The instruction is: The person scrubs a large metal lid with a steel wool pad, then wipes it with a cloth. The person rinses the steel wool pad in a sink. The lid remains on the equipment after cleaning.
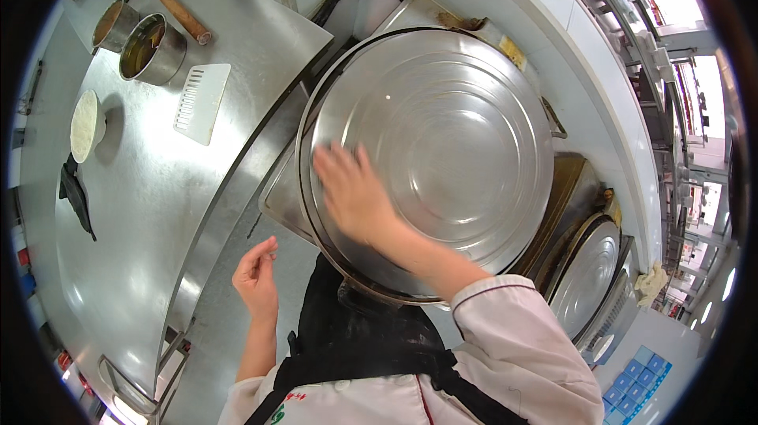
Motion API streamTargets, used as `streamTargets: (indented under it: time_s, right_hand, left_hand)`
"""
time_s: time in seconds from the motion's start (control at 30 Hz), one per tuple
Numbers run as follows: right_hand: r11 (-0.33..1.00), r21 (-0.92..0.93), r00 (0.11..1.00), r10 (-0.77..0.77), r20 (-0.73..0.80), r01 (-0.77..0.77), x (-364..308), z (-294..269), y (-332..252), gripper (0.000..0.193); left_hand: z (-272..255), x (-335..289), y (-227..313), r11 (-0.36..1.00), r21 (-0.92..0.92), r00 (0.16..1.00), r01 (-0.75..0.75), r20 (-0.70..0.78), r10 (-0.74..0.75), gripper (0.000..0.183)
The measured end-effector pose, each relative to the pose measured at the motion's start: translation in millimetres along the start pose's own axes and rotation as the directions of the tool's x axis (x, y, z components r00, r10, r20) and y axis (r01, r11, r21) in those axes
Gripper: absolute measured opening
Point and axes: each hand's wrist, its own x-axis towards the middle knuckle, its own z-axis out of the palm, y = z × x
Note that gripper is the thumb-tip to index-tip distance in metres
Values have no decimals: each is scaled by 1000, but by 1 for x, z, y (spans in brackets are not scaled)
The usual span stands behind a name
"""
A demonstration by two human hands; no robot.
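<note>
A large round metal lid (458, 164) with ringed ridges covers a wide, dark-rimmed pot in front of me. My right hand (355, 200) is stretched across the lid's left part, fingers spread and slightly blurred. It holds nothing; whether the palm touches the metal I cannot tell. Left of the pot and below its rim, my left hand (257, 273) hangs in the air over the gap beside the steel table. Its fingers are loosely bent, with nothing visible in them.
On the steel table (260, 54) at left are a wooden rolling pin (181, 13), two metal pots, one holding dark liquid (142, 50), a white slotted scraper (202, 101), a bowl of white contents (84, 126) and a black object (75, 196). Another lidded pot (588, 275) stands right.
</note>
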Motion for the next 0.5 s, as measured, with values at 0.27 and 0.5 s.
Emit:
streamTargets:
  time_s: [0.27, 0.5]
  right_hand:
    - [980, 47, 973, 198, -116, -194, -48, -11, 36, 62]
    - [925, -47, 892, 348, -289, -376, 27, -6, 101, 51]
  left_hand:
    - [26, -2, 2, 993, -95, 998, 64, 9, -63, 26]
    - [18, 4, 0, 993, -118, 1000, -18, 14, 20, 26]
